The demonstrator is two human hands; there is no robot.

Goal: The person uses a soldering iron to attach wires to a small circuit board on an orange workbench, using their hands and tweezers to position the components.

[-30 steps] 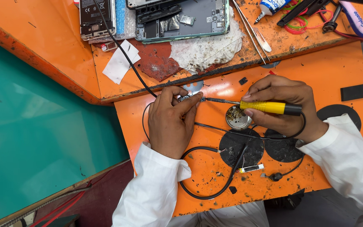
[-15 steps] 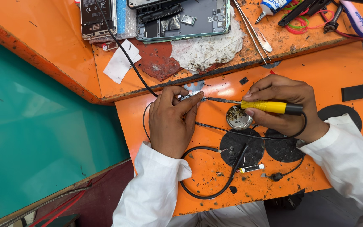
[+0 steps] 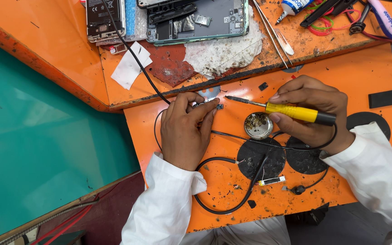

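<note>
Hands at work over an orange work board (image 3: 368,81) that lies against a higher orange bench (image 3: 46,41). Left hand (image 3: 184,131) rests palm-down on the board, fingers curled inward, thumb and forefinger drawn close together at the tips and pinching a small dark component (image 3: 218,106) where a thin black cable (image 3: 132,54) ends; the part is too small to identify further. Right hand (image 3: 311,113) is closed in a pen-like grip around the yellow handle of a soldering iron (image 3: 291,112), thumb under, fingers over. Iron lies nearly level, metal tip pointing left, tip just short of the pinched component and not visibly touching it. Round metal tin (image 3: 258,125) with dark residue sits on the board directly below the iron's shaft, between the two hands, just beside the right thumb. Iron's black cord (image 3: 232,206) loops across the board below the left wrist, over dark round patches (image 3: 262,159). Both forearms in white sleeves (image 3: 169,204). On the upper bench, well apart from the hands: an opened phone body (image 3: 196,20) on a soiled white cloth (image 3: 225,52), a second phone part (image 3: 103,18) to its left, a white paper scrap (image 3: 130,68), tweezers (image 3: 275,31).
</note>
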